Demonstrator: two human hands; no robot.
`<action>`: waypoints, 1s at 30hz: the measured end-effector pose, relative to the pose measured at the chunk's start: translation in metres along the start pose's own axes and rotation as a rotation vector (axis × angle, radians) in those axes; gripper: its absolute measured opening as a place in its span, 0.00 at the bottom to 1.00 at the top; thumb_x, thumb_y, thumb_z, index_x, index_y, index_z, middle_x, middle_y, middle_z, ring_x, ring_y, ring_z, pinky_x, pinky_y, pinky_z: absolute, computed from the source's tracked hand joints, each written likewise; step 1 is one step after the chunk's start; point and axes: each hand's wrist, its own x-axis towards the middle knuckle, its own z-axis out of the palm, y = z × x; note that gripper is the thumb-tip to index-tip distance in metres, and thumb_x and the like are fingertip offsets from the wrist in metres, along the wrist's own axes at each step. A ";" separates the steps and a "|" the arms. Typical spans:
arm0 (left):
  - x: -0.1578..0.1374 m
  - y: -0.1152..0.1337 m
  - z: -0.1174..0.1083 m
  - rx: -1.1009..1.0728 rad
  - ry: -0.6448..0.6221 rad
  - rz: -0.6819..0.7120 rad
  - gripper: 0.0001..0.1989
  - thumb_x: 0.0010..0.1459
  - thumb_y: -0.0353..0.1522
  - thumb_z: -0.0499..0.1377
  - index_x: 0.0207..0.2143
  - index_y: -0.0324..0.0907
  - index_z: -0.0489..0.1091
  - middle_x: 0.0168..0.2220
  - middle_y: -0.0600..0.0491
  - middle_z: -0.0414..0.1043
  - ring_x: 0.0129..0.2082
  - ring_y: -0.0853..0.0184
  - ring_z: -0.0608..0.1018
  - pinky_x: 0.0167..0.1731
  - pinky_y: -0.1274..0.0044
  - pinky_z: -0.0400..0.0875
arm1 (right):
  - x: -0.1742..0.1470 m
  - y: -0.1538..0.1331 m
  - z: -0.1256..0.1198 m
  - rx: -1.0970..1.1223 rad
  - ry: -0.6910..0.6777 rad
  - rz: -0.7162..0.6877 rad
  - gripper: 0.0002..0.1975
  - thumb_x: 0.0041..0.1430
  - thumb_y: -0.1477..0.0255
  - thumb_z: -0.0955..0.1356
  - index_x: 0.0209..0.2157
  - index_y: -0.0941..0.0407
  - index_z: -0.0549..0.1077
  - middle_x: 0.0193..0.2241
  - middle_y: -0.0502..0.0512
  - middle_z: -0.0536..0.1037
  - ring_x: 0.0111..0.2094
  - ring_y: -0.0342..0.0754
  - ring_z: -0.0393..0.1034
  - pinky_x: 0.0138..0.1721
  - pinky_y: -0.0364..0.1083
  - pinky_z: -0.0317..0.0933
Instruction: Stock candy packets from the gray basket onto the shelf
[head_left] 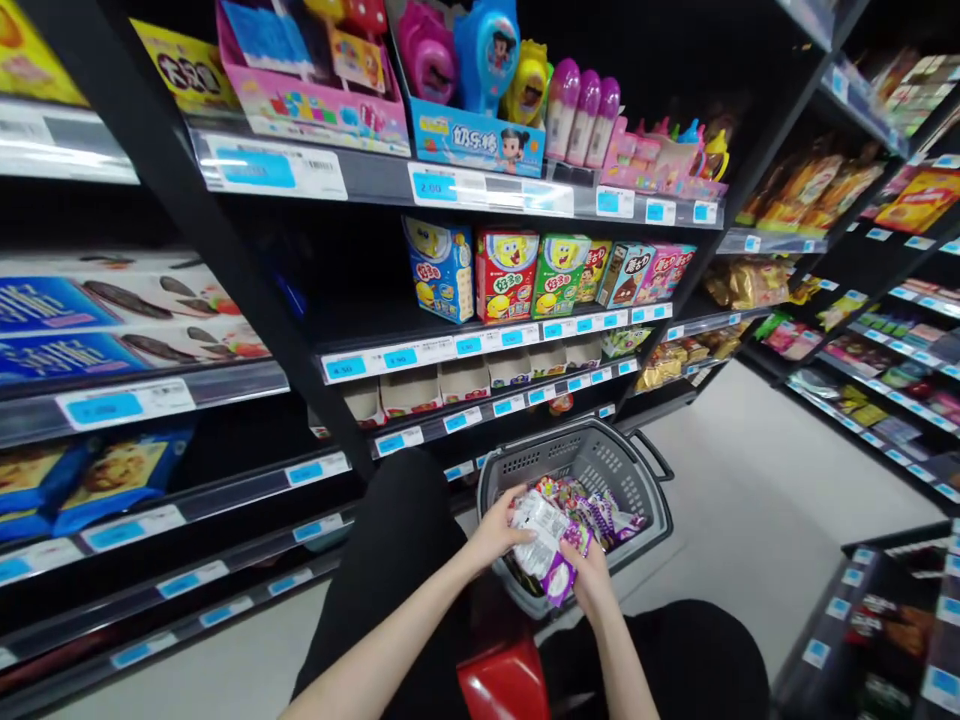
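Both of my hands are over a grey plastic shopping basket [657,500] on the floor between my knees. My left hand [498,532] is closed around the left side of some purple-and-white snack packets [541,530], its thumb lying across the pale printed back. On the right side, my right hand [591,572] grips the purple end of the same packets. Whether these are one packet or a few together, I cannot tell. Under and behind them, more colourful packets [604,512] lie in the basket.
Just beyond the basket, a low shelf holds open cardboard display boxes [463,380]. Above it stand cartoon snack boxes [507,275] and toy candies [487,55]. A red object [504,680] is between my legs. Pale floor [750,460] runs right towards more shelves.
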 end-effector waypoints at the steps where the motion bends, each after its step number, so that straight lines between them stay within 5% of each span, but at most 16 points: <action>1: 0.004 -0.005 -0.002 0.006 0.012 -0.010 0.34 0.30 0.28 0.67 0.45 0.40 0.63 0.27 0.55 0.72 0.29 0.66 0.74 0.31 0.76 0.66 | 0.002 0.004 -0.004 -0.026 0.015 -0.016 0.22 0.37 0.68 0.74 0.37 0.60 0.70 0.31 0.56 0.79 0.36 0.53 0.72 0.43 0.52 0.62; 5: 0.022 -0.022 -0.008 0.090 0.044 -0.031 0.16 0.30 0.30 0.66 0.26 0.38 0.67 0.24 0.55 0.71 0.27 0.65 0.73 0.29 0.76 0.65 | 0.010 0.016 -0.012 -0.114 0.082 -0.070 0.23 0.39 0.69 0.73 0.39 0.61 0.69 0.30 0.55 0.79 0.34 0.51 0.72 0.42 0.50 0.62; 11: 0.037 -0.024 -0.008 0.457 0.171 0.178 0.18 0.39 0.34 0.63 0.36 0.39 0.70 0.34 0.53 0.73 0.36 0.64 0.72 0.38 0.77 0.63 | 0.013 0.002 -0.028 -0.033 -0.006 0.020 0.20 0.42 0.67 0.72 0.39 0.55 0.70 0.33 0.53 0.78 0.34 0.49 0.71 0.35 0.47 0.63; 13: 0.034 -0.019 -0.008 0.461 0.085 0.174 0.21 0.39 0.34 0.63 0.39 0.38 0.70 0.38 0.51 0.72 0.40 0.62 0.71 0.40 0.76 0.62 | 0.011 -0.013 -0.037 -0.031 -0.067 0.089 0.18 0.43 0.61 0.71 0.36 0.55 0.72 0.33 0.54 0.77 0.33 0.48 0.71 0.33 0.45 0.63; 16: 0.026 -0.017 -0.004 0.460 -0.230 0.115 0.22 0.36 0.35 0.65 0.38 0.38 0.72 0.35 0.52 0.73 0.37 0.63 0.72 0.37 0.77 0.63 | 0.005 -0.028 -0.041 -0.078 -0.196 0.185 0.23 0.44 0.55 0.68 0.39 0.54 0.71 0.32 0.55 0.77 0.29 0.46 0.70 0.26 0.44 0.63; 19: 0.019 -0.026 0.005 0.395 -0.434 -0.005 0.23 0.33 0.35 0.66 0.35 0.38 0.72 0.27 0.54 0.72 0.29 0.67 0.72 0.29 0.79 0.64 | -0.002 -0.026 -0.033 -0.216 -0.288 0.264 0.22 0.39 0.63 0.73 0.40 0.54 0.71 0.26 0.52 0.76 0.23 0.45 0.68 0.21 0.42 0.60; 22: 0.019 -0.033 0.011 0.264 -0.184 -0.061 0.23 0.35 0.37 0.66 0.36 0.38 0.69 0.24 0.55 0.70 0.23 0.71 0.70 0.25 0.81 0.64 | 0.000 -0.012 -0.027 -0.265 -0.183 0.208 0.18 0.32 0.72 0.75 0.32 0.59 0.75 0.19 0.50 0.74 0.20 0.43 0.66 0.22 0.41 0.59; 24: 0.022 -0.031 0.010 0.098 -0.004 -0.124 0.23 0.40 0.41 0.63 0.39 0.39 0.66 0.26 0.56 0.68 0.22 0.74 0.69 0.24 0.81 0.65 | 0.007 -0.006 -0.030 -0.215 -0.064 0.121 0.18 0.34 0.70 0.75 0.32 0.59 0.74 0.21 0.51 0.75 0.22 0.43 0.68 0.25 0.42 0.61; 27: 0.023 -0.020 0.006 -0.229 -0.090 -0.246 0.26 0.48 0.46 0.55 0.48 0.45 0.60 0.33 0.53 0.68 0.25 0.71 0.72 0.26 0.76 0.69 | 0.019 -0.003 -0.038 -0.140 0.109 -0.007 0.21 0.39 0.63 0.72 0.38 0.55 0.71 0.25 0.50 0.75 0.27 0.44 0.70 0.29 0.44 0.63; 30: 0.020 -0.013 0.005 -0.349 -0.200 -0.154 0.34 0.47 0.40 0.59 0.55 0.55 0.49 0.46 0.49 0.64 0.35 0.64 0.73 0.32 0.67 0.71 | 0.023 -0.005 -0.042 -0.092 0.216 -0.103 0.24 0.39 0.66 0.72 0.42 0.51 0.68 0.28 0.48 0.75 0.29 0.45 0.71 0.32 0.45 0.64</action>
